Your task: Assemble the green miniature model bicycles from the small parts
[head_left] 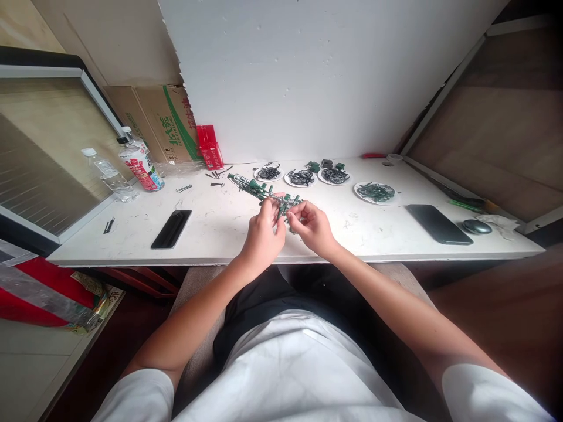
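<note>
Over the front middle of the table, my left hand [264,230] grips a long, knobbly bundle of green and grey plastic model parts [250,186], its fingers wrapped round the near end. The bundle's far end points up and to the left. My right hand [313,227] is closed at the right end of the same parts, thumb and fingertips pinched together. Whether a small separate piece sits in that pinch is too small to tell. Beyond the hands stand white plates of loose pieces: black parts [268,173], wheel-like black rings [334,175] and dark green parts [375,192].
A black phone [171,228] lies to the left, near two bottles [141,164]. On the right are a dark flat pad [438,224] and a computer mouse [477,227]. A red box [210,146] stands against the back board. Small dark pieces [219,174] lie loose behind the hands.
</note>
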The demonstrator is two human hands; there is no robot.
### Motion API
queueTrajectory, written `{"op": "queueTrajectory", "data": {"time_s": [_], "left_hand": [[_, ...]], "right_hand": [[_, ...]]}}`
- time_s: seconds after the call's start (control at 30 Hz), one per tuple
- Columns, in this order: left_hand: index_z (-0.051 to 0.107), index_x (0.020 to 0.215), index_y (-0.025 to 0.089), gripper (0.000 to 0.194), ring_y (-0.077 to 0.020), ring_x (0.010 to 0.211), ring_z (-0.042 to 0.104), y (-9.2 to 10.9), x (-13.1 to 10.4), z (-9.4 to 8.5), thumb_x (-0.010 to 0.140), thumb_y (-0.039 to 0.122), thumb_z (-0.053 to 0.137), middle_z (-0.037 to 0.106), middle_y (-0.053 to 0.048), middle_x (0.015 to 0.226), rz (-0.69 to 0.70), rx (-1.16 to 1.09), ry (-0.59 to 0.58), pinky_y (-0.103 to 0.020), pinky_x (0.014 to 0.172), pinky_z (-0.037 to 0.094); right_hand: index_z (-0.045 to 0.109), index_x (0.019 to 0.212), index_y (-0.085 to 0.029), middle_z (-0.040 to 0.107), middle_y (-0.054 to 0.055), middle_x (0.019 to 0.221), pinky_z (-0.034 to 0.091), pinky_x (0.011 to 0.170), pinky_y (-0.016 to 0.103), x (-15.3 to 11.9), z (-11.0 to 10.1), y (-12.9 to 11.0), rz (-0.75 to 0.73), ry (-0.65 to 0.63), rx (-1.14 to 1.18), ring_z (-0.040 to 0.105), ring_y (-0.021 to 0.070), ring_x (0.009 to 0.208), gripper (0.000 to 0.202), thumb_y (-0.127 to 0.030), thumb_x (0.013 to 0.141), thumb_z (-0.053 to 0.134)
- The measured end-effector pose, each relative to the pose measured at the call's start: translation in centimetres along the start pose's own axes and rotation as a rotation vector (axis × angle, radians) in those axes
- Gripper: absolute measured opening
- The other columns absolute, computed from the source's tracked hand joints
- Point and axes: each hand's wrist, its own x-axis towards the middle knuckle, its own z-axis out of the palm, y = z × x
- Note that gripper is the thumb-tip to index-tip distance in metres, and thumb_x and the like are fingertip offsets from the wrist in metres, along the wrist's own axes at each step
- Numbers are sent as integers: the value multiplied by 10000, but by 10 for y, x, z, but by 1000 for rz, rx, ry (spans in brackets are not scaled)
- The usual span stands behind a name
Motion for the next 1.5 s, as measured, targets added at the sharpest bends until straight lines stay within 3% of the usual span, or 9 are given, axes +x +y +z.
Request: {"op": "queueTrajectory", "data": {"time_s": [0.17,0.33,0.57,0.77,0.9,1.0,1.2,1.37,1.5], "left_hand": [[541,1451,238,507,-254,1286,739,-3,2,-3,972,84,599,733,-145,1388,17,42,-17,-389,1074,637],[579,1390,224,465,-269,1282,740,-2,9,-10,945,127,676,756,-153,1331,-22,30,-17,-422,1087,629],[643,1332,157,437,-211,929,805,2,21,-35,933,295,756,811,-116,1061,-160,-29,-71,-297,830,672],[676,1339,159,447,-155,696,727,11,21,-43,956,380,735,741,-33,838,-162,45,-110,-232,658,605],[641,1411,162,580,-153,741,699,24,16,-42,897,380,798,740,-42,922,-103,107,-179,-253,727,607],[596,1485,177,688,-150,732,655,31,12,-42,852,320,823,713,-24,906,-46,202,-210,-253,726,588],[608,1468,157,619,-173,685,607,33,10,-36,866,221,738,669,-17,816,-57,363,-147,-293,724,573],[601,1458,120,589,-237,839,691,35,10,-30,898,252,723,742,-100,989,-98,509,-76,-363,867,601],[530,1537,116,634,-283,1047,723,37,7,-27,943,258,697,748,-164,1220,-135,566,-98,-405,1006,584]], "right_hand": [[645,908,-220,628,-13,652,513,548,290,3,6,-2,106,-15,139,599,144,559,548,-754,873,764],[709,978,-215,595,-23,646,521,568,298,3,3,-4,69,-23,82,606,150,574,516,-722,902,761],[722,1052,-243,712,30,804,526,599,308,0,-7,-14,-203,-98,-222,645,168,670,355,-593,1036,662],[693,1218,-265,712,120,1108,563,593,341,1,-9,-17,-478,41,-362,710,240,918,250,-432,1033,715],[698,1201,-283,724,120,1159,596,665,368,3,-10,-16,-554,6,-385,705,272,1068,148,-334,1076,635],[692,1163,-288,753,98,1111,609,781,416,3,-11,-15,-586,-5,-422,703,273,1024,109,-298,1080,623],[674,1126,-277,754,79,1065,581,808,405,3,-6,-15,-621,-3,-450,683,255,961,65,-266,1072,638],[672,1129,-252,754,87,1087,564,772,373,7,-2,-14,-617,-24,-553,675,247,995,86,-252,1091,595],[674,1136,-237,773,80,1061,565,747,351,9,-7,-13,-723,-14,-619,694,231,970,90,-197,1072,624]]}}
